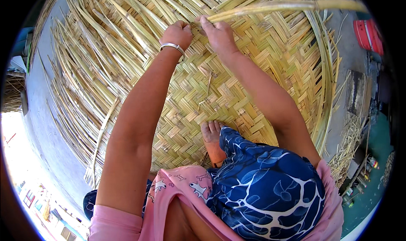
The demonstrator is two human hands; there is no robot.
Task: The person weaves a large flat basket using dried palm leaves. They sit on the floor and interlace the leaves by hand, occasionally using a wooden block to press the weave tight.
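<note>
A woven mat of split reed strips (190,99) spreads under me in a yellow-green zigzag pattern. My right hand (220,37) grips the near end of a long reed strip (279,6), which stretches off to the far right above the mat. Close beside it, my left hand (177,35), with a silver bangle (172,46) on the wrist, is closed low over the weave; what its fingers pinch is hidden. Unwoven strip ends (91,55) fan out from the mat's left and far sides.
My bare foot (211,131) rests on the mat. A red bag-like item (368,36) lies at the far right, with a wooden board (357,93) nearer. Straw scraps (349,141) litter the right side. Grey floor (40,97) shows at the left.
</note>
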